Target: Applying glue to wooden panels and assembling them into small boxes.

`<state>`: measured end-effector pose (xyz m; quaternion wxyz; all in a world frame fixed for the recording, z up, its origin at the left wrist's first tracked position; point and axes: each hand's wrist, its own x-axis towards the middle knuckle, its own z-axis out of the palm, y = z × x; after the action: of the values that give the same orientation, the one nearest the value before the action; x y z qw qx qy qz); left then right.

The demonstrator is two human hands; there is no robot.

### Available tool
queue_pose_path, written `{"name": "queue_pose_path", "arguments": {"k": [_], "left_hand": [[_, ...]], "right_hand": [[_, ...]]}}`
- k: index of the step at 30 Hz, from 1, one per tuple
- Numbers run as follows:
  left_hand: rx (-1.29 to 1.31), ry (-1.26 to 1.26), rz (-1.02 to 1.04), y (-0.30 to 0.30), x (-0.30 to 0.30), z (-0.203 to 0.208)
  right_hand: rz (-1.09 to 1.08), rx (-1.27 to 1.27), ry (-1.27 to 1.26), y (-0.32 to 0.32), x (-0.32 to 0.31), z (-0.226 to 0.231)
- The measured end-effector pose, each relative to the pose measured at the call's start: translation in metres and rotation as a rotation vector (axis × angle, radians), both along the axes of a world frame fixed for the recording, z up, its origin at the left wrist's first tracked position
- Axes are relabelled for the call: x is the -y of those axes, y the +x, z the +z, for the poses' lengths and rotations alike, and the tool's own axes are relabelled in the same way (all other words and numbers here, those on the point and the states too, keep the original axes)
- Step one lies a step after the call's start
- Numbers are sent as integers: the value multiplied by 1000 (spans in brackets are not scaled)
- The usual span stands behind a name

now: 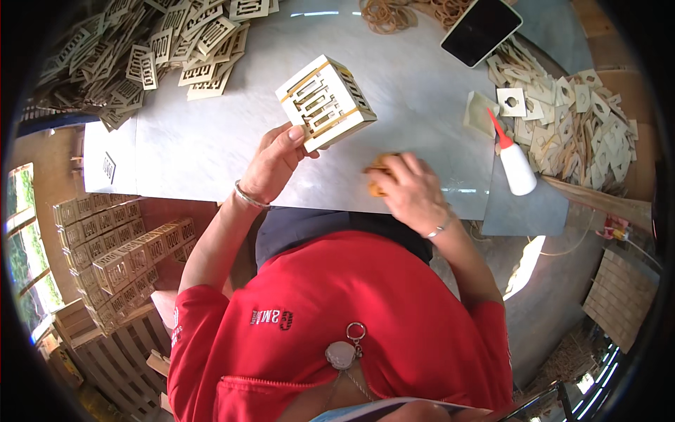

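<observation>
My left hand (278, 158) pinches a small pale wooden box (325, 102) by its lower corner, thumb on the front panel. The box is held tilted above the table, its panels cut with slots, with tan rubber bands stretched around it. Low over the table near its front edge, my right hand (411, 190) has its fingers closed on an orange-brown bunch (380, 176) that looks like rubber bands. The fingers partly cover this bunch, and it is slightly blurred.
Slotted wooden panels (162, 49) heap at the back left. Right of the grey table (211, 155) lie square pieces with holes (569, 119), a white glue bottle with red nozzle (518, 169) and a tablet (481, 32). Rubber bands (387, 15) lie behind; finished boxes (105, 232) stack left.
</observation>
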<state>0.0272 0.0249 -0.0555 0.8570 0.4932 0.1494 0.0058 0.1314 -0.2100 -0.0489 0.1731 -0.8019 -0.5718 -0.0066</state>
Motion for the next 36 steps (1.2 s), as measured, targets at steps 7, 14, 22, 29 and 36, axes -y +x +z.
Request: {"name": "queue_pose_path", "arguments": {"k": [7,14,22,29,36], "left_hand": [[64,18,36,1,1,1],[270,1452,-52,14,-7,-21],[8,664,6,-15,1,-7],[-125,245,194,-11,38,-3],[-111,328,225,-9,41,-19]], "right_hand": [[-350,70,-213,41,80,24],[-279,-477,241,30,21,18],[-445,-1239,531,7,-10,-8],[-529,-1396,579,-1,-27,-15],[-516,-1422,611,-1,-30,-19]]}}
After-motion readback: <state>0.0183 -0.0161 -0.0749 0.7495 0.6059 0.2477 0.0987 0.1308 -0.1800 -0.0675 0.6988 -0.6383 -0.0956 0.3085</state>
